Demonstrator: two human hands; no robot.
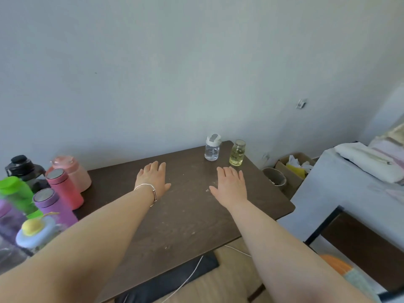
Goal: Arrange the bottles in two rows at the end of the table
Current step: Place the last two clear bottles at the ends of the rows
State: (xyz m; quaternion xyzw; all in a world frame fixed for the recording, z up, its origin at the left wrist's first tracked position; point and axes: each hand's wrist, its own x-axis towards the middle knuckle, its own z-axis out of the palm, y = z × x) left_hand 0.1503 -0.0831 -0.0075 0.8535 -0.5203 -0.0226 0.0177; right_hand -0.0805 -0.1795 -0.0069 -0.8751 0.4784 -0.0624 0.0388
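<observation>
Both hands lie flat, palms down, on the dark brown table (188,215). My left hand (153,179) wears a silver bracelet; my right hand (230,185) rests a little right of centre. Neither holds anything. At the table's far right corner stand a clear bottle with a white lid (212,148) and a small bottle of yellow liquid (237,153), side by side. Several bottles crowd the left end: a black one (23,169), a pale pink one (73,172), a red flask (64,189), a purple flask (53,207), a green one (18,195), and one with an egg-shaped lid (35,231).
A grey wall runs behind the table. Right of the table are a round bin (275,179), a cardboard box of scraps (294,169) and a grey-covered surface with folded cloths (367,162). A white cable (192,274) hangs below the table's near edge.
</observation>
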